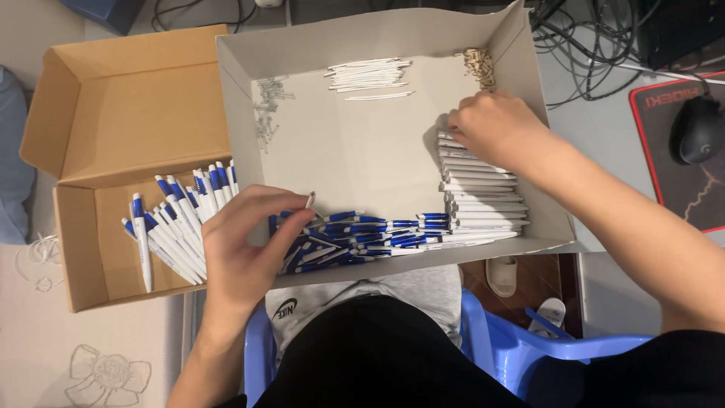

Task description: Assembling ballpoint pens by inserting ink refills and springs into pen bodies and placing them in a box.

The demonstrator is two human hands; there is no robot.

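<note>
A grey cardboard tray lies in front of me with pen parts sorted in it. My left hand rests at its near left rim, pinching a small white pen part between thumb and fingers, just above a heap of blue clip pieces. My right hand reaches to the right side, fingers down on the top of a stack of white pen barrels. White ink refills lie at the far side, metal springs at the far left, small beige tips in the far right corner.
A brown cardboard box to the left holds several finished blue-and-white pens. A black mouse on a red-edged mat and tangled cables lie at the right. A blue plastic chair is under me.
</note>
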